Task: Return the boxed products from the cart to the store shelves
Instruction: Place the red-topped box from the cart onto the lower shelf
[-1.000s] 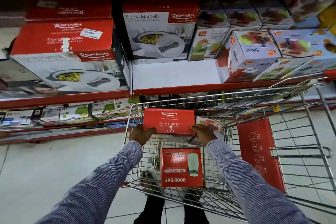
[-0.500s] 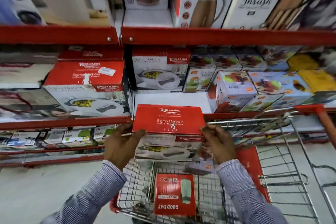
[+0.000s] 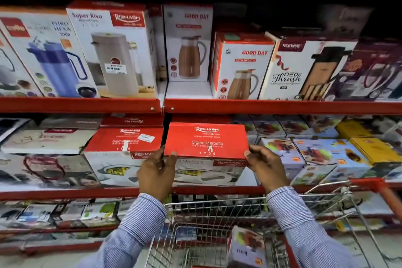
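- Lifted clear of the cart (image 3: 217, 220) within the last second: the red casserole box (image 3: 206, 140), formerly low inside the basket, now up at the middle shelf (image 3: 87, 191).
- Held at both ends — left hand (image 3: 156, 172) on its left edge, right hand (image 3: 266, 168) on its right, fingers (image 3: 253, 152) of each clamped on the box.
- Lined up with the gap between the matching stack (image 3: 124, 143) just to the left and the juicer boxes (image 3: 322, 154) to the right; front edge level with the shelf lip, whether resting on the shelf or hanging just above it not clear.
- Probably about to slide straight back into that slot, so this return nearly complete.
- Left in the cart: one juicer carton (image 3: 245, 246), plus a sliver of red at the bottom edge, likely another box; more trips probably needed.
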The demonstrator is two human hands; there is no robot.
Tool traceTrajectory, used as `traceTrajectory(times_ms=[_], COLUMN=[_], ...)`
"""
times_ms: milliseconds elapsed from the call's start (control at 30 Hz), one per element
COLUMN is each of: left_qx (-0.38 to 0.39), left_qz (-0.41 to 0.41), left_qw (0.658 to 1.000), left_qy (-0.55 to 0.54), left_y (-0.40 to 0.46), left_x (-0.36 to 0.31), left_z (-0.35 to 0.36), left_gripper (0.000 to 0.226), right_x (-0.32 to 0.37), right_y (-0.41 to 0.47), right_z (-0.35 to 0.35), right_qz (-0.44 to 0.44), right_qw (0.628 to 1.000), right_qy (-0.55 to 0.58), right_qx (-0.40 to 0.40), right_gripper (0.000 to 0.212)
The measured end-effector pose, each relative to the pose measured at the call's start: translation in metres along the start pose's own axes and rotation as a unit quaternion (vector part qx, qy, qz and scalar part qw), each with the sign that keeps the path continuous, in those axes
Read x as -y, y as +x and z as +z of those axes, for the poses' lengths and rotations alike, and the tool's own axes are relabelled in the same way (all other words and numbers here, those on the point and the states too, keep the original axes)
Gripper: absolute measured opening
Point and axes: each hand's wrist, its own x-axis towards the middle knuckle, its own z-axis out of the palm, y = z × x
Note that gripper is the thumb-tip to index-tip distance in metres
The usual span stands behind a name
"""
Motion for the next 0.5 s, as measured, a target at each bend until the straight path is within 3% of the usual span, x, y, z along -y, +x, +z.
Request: traceTrajectory(times_ms=[300, 500], left_qx=[0.021, 0.07], left_qz=[-0.045, -0.037], left_qw=[0.998, 0.996], left_qy=[0.032, 0.039], left_y=[0.024, 0.034], left_x=[0.027, 0.033], left_z=[0.039, 0.051], left_gripper=[0.042, 0.07], right_x=[-0.033, -0.037], right_y=[0.047, 0.055], right_z=[0.02, 0.026], right_qz=[0.038, 0.036], right_qw=[0.998, 0.993], right_qy=[-0.047, -0.096], right_qx=[0.016, 0.06], right_gripper=[0.017, 0.038])
